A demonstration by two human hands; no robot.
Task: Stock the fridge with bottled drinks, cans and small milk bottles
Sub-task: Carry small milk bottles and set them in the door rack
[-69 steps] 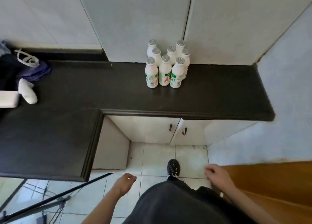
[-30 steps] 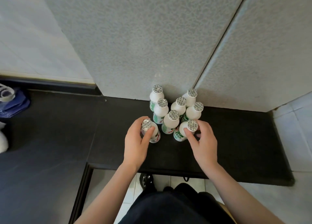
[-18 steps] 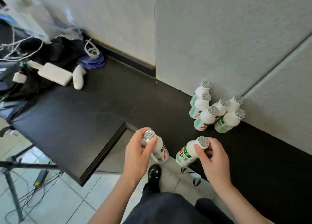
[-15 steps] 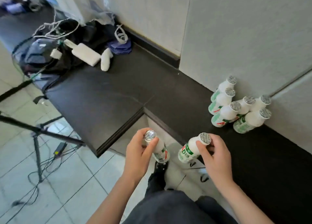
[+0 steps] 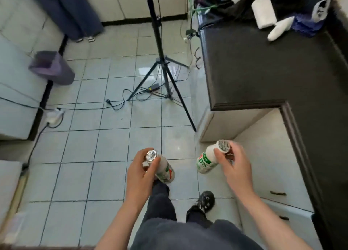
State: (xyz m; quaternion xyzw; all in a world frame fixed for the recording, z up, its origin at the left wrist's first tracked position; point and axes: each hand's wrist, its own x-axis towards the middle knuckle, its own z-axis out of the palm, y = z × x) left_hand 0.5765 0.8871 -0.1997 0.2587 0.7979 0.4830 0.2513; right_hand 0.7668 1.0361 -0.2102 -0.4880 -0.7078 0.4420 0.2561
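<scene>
Item: two small milk bottles, one carried in each hand, held above the tiled floor (image 5: 90, 155) just off the inner corner of the dark surface (image 5: 263, 65). The left milk bottle (image 5: 164, 169) was enclosed at neck and shoulder by the grip of the left hand (image 5: 139, 174), with its foil cap uppermost and its base angled down and toward the surface. The right milk bottle (image 5: 207, 160) was pinched near the cap by the grip of the right hand (image 5: 236, 168), the hand nearer the surface, and its base was angled down and away from it. Both long axes were judged near upright, suited to base-first placing. No fridge could be identified with certainty. White units (image 5: 15, 99) were partly seen well away from the surface, beyond the tripod (image 5: 162, 61), so the nearer hand could not be told.
</scene>
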